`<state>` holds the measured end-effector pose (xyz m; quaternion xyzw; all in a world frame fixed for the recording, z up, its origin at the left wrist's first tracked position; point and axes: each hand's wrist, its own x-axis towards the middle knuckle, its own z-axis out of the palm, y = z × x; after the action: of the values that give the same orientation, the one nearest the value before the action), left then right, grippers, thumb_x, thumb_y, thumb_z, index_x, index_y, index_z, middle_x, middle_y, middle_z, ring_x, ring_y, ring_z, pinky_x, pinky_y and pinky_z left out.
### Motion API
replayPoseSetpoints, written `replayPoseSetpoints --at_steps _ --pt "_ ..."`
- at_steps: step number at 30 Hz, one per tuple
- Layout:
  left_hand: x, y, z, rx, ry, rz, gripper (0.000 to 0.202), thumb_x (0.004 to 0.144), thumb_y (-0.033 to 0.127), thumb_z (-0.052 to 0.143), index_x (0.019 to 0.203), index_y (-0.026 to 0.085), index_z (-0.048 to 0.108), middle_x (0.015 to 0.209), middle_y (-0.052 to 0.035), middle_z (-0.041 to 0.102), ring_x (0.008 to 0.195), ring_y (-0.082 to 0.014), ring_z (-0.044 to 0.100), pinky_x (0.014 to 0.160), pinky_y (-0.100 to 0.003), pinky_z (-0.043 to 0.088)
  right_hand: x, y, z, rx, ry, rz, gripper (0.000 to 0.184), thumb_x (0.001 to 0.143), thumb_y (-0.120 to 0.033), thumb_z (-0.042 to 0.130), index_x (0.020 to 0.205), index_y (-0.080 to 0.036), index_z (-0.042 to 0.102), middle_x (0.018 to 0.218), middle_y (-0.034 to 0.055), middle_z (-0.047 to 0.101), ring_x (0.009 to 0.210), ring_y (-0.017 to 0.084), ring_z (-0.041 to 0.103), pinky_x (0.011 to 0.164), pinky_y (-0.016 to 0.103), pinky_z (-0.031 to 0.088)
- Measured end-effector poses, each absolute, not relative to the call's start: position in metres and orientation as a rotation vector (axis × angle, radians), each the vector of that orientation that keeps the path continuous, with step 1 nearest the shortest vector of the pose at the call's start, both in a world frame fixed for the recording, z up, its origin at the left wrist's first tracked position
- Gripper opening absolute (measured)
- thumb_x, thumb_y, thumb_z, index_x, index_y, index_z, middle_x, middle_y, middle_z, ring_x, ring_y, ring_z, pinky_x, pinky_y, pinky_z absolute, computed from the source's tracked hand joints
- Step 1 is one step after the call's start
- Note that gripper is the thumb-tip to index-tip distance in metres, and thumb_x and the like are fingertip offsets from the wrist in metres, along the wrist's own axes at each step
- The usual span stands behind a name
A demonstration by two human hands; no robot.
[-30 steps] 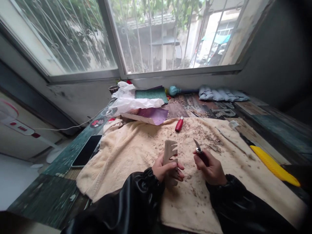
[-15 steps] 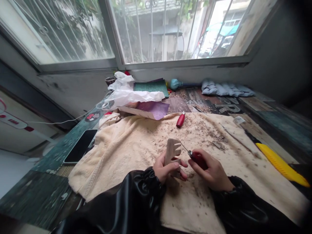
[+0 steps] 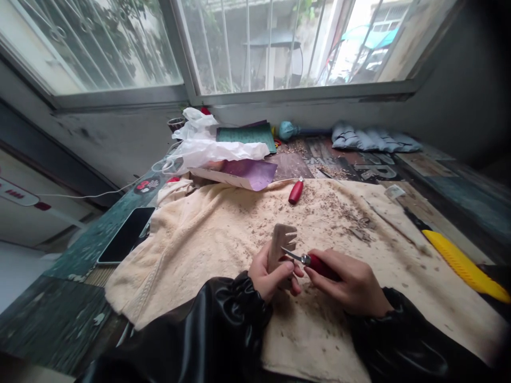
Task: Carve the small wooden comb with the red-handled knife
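My left hand (image 3: 270,274) is closed round a wooden comb (image 3: 277,243), held upright with its thick teeth facing right. In my right hand (image 3: 351,282) is a carving knife (image 3: 324,267) with a red handle and a metal collar. Its thin blade points left and lies at the comb's teeth; whether it touches the wood I cannot tell. Both hands are over a cream towel (image 3: 199,244) strewn with wood shavings. A second red-handled tool (image 3: 296,191) lies on the towel beyond the comb.
A phone (image 3: 125,236) lies at the left beside the towel. A yellow-handled tool (image 3: 465,263) is at the right. Toward the window are a white plastic bag (image 3: 219,151), a purple sheet (image 3: 255,173), a green board (image 3: 243,135) and a grey-blue padded bundle (image 3: 371,138).
The knife's blade has come down and left from the comb's upper teeth to lower ones. My left hand still holds the comb nearly in place. The whole view has shifted slightly.
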<state>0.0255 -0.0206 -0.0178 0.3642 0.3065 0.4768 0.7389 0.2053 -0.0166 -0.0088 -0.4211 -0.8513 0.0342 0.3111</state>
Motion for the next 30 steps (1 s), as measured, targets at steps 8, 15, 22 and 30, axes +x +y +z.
replayPoseSetpoints --at_steps 8,15,22,30 --pt "0.025 -0.026 -0.008 0.854 0.81 1.059 0.033 0.074 0.037 0.062 0.09 0.014 0.045 0.062 -0.0007 0.059 0.041 -0.0111 0.056 0.039 -0.021 0.043 0.207 -0.019 -0.008 -1.063 -2.227 -0.032 0.018 0.079 -0.029 0.057 0.094 -0.019 0.057 0.064 0.0008 0.059 0.054 0.01 0.053 0.051 0.02 0.041" --pt "0.026 -0.027 -0.003 0.847 0.85 1.068 0.032 0.073 0.037 0.062 0.087 0.013 0.047 0.06 0.0005 0.058 0.04 -0.0101 0.055 0.039 -0.02 0.043 0.206 -0.021 -0.009 -1.067 -2.214 -0.061 0.022 0.078 -0.026 0.059 0.098 -0.018 0.055 0.071 0.0032 0.063 0.059 0.012 0.057 0.055 0.022 0.044" --pt "0.027 -0.027 -0.005 0.847 0.876 1.082 0.031 0.073 0.037 0.061 0.086 0.014 0.046 0.058 0.0012 0.057 0.039 -0.0096 0.054 0.038 -0.02 0.043 0.204 -0.022 -0.009 -1.084 -2.197 -0.059 0.021 0.078 -0.028 0.058 0.097 -0.019 0.057 0.069 0.0017 0.063 0.057 0.012 0.057 0.054 0.023 0.045" --pt "0.027 -0.028 -0.006 0.88 0.863 1.047 0.034 0.073 0.043 0.059 0.083 0.013 0.046 0.06 0.0001 0.057 0.041 -0.01 0.054 0.04 -0.021 0.042 0.204 -0.022 -0.008 -1.06 -2.201 -0.067 0.023 0.079 -0.029 0.057 0.098 -0.018 0.056 0.072 0.0036 0.064 0.06 0.013 0.059 0.056 0.023 0.047"
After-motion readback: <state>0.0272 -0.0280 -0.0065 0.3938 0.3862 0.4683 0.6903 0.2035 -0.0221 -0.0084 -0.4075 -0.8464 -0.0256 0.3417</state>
